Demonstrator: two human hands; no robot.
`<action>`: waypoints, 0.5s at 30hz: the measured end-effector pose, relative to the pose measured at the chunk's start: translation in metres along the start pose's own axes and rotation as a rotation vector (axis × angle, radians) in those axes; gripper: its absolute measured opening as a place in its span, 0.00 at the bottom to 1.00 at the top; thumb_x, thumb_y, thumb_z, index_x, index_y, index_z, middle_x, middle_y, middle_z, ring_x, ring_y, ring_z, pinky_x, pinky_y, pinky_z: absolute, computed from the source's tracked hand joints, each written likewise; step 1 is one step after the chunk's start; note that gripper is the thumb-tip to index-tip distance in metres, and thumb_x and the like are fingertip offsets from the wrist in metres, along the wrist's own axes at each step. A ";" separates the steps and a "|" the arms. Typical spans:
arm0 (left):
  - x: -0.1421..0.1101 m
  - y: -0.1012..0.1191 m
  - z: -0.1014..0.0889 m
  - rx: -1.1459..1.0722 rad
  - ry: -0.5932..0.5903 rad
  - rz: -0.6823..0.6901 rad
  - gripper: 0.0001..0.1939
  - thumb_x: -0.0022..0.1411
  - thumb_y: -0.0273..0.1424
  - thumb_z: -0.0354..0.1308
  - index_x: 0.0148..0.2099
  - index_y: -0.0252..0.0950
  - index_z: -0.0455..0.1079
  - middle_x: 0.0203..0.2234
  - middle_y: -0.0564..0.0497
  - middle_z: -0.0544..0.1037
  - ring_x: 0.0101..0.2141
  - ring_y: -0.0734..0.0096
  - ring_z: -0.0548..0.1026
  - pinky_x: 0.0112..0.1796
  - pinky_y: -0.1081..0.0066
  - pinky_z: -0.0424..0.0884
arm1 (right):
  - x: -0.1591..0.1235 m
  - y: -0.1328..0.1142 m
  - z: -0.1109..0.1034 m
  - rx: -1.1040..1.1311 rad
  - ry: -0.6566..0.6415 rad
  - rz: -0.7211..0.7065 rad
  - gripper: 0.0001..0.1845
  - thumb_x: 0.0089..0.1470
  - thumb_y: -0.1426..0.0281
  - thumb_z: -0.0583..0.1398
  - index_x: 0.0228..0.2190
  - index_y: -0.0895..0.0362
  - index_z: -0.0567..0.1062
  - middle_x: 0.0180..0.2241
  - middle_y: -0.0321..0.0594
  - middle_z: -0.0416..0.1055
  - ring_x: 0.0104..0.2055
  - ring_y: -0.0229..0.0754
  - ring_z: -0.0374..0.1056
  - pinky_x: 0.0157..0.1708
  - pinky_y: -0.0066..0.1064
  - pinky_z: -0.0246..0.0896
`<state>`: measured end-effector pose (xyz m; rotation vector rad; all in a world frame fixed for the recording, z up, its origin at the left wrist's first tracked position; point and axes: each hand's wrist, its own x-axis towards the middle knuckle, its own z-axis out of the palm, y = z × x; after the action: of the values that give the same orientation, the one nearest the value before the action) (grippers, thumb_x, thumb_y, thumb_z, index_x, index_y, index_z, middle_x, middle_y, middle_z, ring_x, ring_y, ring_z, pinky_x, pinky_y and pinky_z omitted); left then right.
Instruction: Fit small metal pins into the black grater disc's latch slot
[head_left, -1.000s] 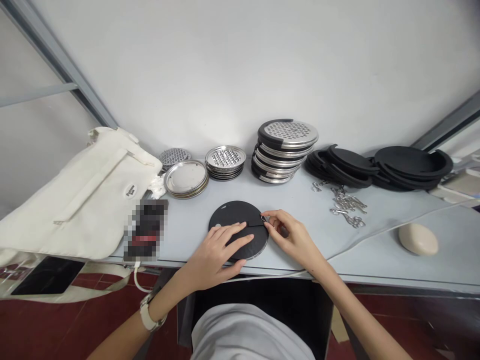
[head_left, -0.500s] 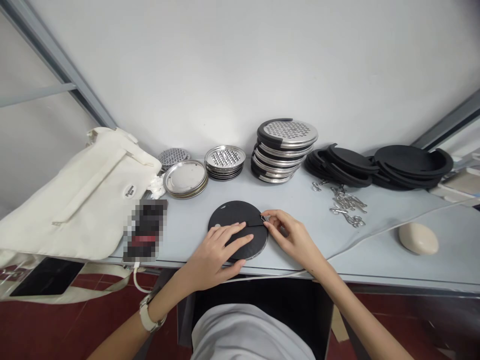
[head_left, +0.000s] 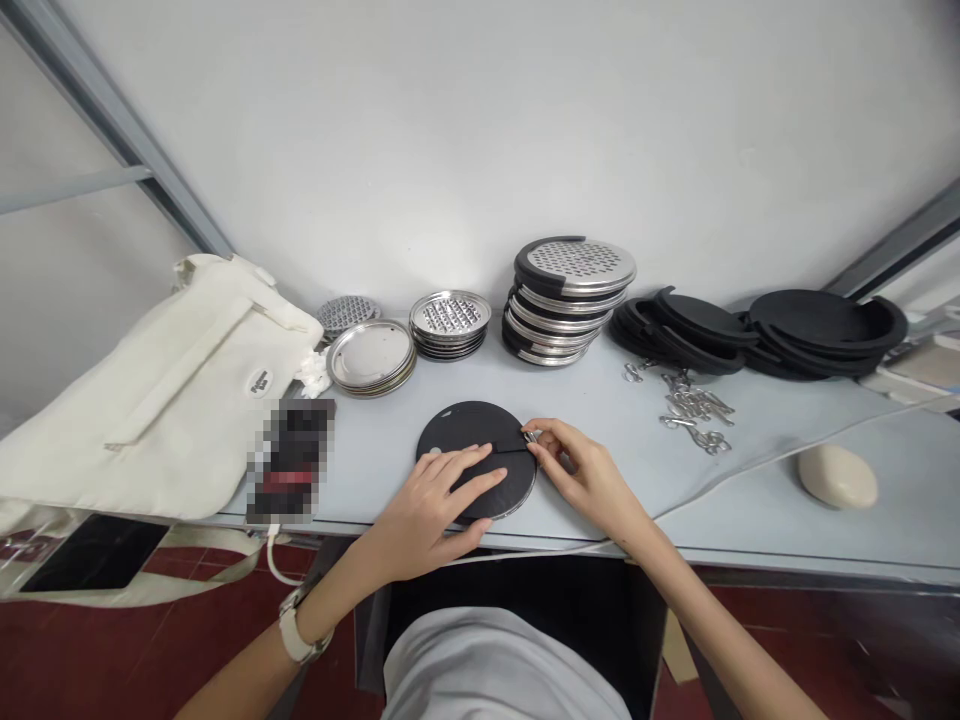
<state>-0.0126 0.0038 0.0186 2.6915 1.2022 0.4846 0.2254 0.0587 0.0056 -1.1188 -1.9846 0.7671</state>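
Black disc [head_left: 474, 425]: lying flat at the near edge of the surface [head_left: 375, 440], near the middle of the scene. Left hand [head_left: 435, 510]: palm down over the disc's near left part, fingers extended and spread, pressing or resting on its face, grasping nothing. Right hand [head_left: 585, 465]: at the disc's right edge, thumb and index finger pinching a small metal clip [head_left: 532, 437] at the end of a dark strip. Whether the clip is fastened to the strip cannot be told.

Far side, left to right: plain metal discs [head_left: 371, 352], stacked; a low stack of grater plates [head_left: 450, 316]; a taller stack of black-rimmed graters [head_left: 581, 265]; two piles of black holders [head_left: 705, 318], the right one larger. Loose metal clips [head_left: 694, 405] lie scattered just nearer than these holders. A cream rounded object [head_left: 838, 477] sits at the right, near a white cable [head_left: 739, 470]. At the left, a cream bag [head_left: 172, 400] stands beside a blurred dark object [head_left: 291, 450].
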 end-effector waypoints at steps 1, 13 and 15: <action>0.000 0.000 0.000 0.000 -0.003 -0.002 0.26 0.66 0.33 0.51 0.65 0.42 0.57 0.64 0.45 0.58 0.61 0.57 0.59 0.57 0.57 0.57 | 0.000 0.000 0.000 0.000 -0.001 0.000 0.12 0.63 0.67 0.53 0.46 0.55 0.70 0.28 0.38 0.70 0.28 0.41 0.67 0.31 0.32 0.65; 0.001 0.000 -0.001 -0.012 -0.008 0.002 0.25 0.67 0.33 0.50 0.65 0.41 0.58 0.64 0.45 0.57 0.62 0.58 0.58 0.57 0.58 0.57 | 0.001 -0.001 0.000 0.016 -0.021 0.017 0.11 0.63 0.68 0.53 0.46 0.55 0.69 0.28 0.37 0.67 0.28 0.41 0.66 0.33 0.32 0.63; 0.000 0.000 0.000 -0.015 -0.012 0.000 0.25 0.67 0.33 0.50 0.65 0.41 0.57 0.64 0.45 0.57 0.62 0.58 0.58 0.57 0.58 0.57 | 0.000 0.000 0.000 0.018 -0.024 0.016 0.11 0.63 0.69 0.52 0.47 0.55 0.68 0.28 0.37 0.67 0.28 0.41 0.65 0.32 0.32 0.62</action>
<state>-0.0126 0.0043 0.0191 2.6781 1.1898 0.4750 0.2249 0.0588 0.0060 -1.1210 -1.9868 0.8089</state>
